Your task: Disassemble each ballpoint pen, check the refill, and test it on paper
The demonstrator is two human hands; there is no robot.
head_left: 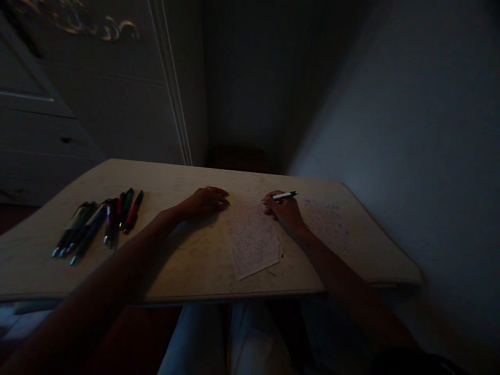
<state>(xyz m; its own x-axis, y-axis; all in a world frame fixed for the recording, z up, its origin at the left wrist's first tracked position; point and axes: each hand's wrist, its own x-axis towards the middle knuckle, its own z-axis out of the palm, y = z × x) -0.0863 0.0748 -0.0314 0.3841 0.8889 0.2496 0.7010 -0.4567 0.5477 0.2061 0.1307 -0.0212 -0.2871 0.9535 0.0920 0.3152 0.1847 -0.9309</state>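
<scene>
the right hand point(287, 212) pinches a pen point(284, 196) at the upper right of the paper point(255, 245); the left hand point(203, 203), fingers half spread, grasping nothing, lies by its upper left. if poorly pinned, the paper could skid or tear under pressure. farther out, a careless left forearm point(135, 252) could roll the pens point(94, 224) off the table point(187, 265).

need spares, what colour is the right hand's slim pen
White slim pen with black end, best in head view.
</scene>
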